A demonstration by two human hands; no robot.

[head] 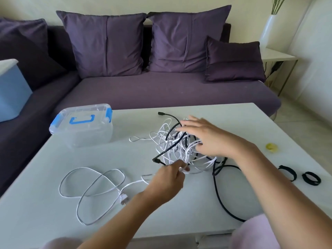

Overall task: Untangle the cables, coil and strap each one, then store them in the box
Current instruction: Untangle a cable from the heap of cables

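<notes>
Head view: on the white bench (pixel 53 159), the left grip (pixel 168 178) pinches a thin white cable (pixel 182 170) at the near edge of a tangled heap of white and black cables (pixel 176 146). The right grip (pixel 206 137) is released, its fingers spread over the heap. A clear plastic box with blue latches (pixel 80 130) stands closed, left of the heap.

This is a home, prob. the living room. A big purple sofa (pixel 161 90) w/ soft purple pillows (pixel 106 44) sits by the wall. A low white counter (pixel 45 203) stands right in front of it. A white vase (pixel 267 31) w/ green stems is on a small side table (pixel 276 55) in the corner.
</notes>
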